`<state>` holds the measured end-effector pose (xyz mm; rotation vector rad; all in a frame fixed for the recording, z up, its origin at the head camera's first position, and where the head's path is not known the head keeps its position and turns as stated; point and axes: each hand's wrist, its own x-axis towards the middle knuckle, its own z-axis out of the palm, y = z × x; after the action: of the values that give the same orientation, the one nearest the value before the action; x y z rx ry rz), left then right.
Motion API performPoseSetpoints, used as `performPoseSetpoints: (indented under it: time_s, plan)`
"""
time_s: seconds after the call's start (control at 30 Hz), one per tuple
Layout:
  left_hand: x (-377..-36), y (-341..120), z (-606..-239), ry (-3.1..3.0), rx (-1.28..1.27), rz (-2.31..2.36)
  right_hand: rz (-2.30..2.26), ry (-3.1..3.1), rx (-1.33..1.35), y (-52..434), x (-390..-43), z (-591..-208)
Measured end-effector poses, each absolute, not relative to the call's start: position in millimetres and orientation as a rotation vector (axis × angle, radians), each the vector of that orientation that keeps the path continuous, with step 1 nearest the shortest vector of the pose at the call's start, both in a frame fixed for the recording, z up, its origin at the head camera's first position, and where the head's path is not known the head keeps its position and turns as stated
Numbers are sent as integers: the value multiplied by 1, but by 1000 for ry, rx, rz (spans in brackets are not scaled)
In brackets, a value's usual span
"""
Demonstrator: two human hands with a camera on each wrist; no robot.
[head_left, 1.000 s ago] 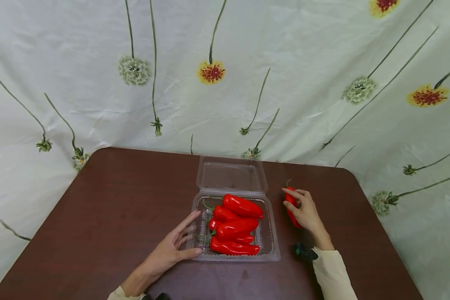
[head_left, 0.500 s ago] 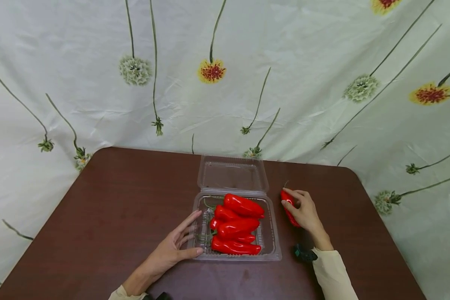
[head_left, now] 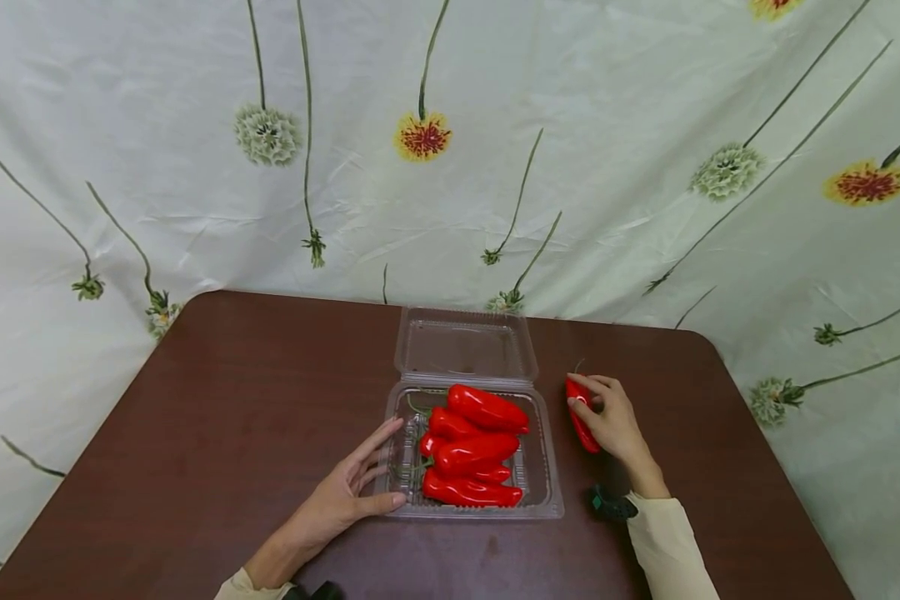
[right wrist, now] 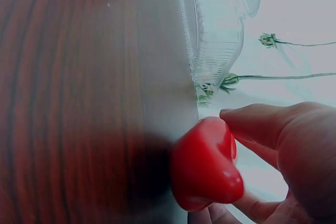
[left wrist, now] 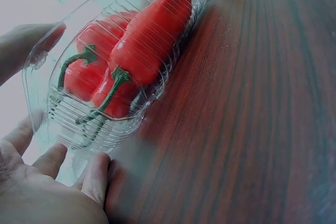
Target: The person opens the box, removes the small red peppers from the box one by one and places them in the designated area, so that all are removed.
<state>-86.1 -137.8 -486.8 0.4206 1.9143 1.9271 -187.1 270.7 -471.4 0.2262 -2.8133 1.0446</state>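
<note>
Pepper (head_left: 581,417) sits in the right hand (head_left: 613,425), fingers curled round it, just right of the clamshell (head_left: 549,492) on the worktop (head_left: 232,400). Left hand (head_left: 341,500) rests flat against the clamshell's left wall, fingers loose. More peppers (head_left: 472,454) are piled inside, lid (head_left: 463,346) flipped back behind.

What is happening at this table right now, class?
A person's left hand rests open against the side of a clear plastic clamshell box holding several red peppers, its lid folded back. Their right hand grips another red pepper on the brown table, beside the box.
</note>
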Motion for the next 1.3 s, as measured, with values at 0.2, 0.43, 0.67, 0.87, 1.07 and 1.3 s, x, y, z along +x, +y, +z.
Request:
performPoseSetpoints:
  time_s: [0.2, 0.43, 0.67, 0.87, 1.07, 1.3]
  plan:
    - [-85, -138, -486, 1917, 391, 1909, 1048, -2824, 218, 273, -184, -468]
    - [-84, -137, -486, 1927, 383, 1898, 1066, -2783, 252, 273, -180, -456]
    - [-86, -137, -487, 1940, 387, 1899, 1081, -2764, 390, 268, -176, -439]
    - [-87, -137, -485, 1934, 376, 1898, 1066, -2750, 479, 261, -168, -428]
    - [-88, -138, -485, 1932, 386, 1903, 1066, -2756, 591, 245, -158, -417]
    - [-87, -138, -485, 1924, 392, 1903, 1098, -2768, 761, 224, -148, -407]
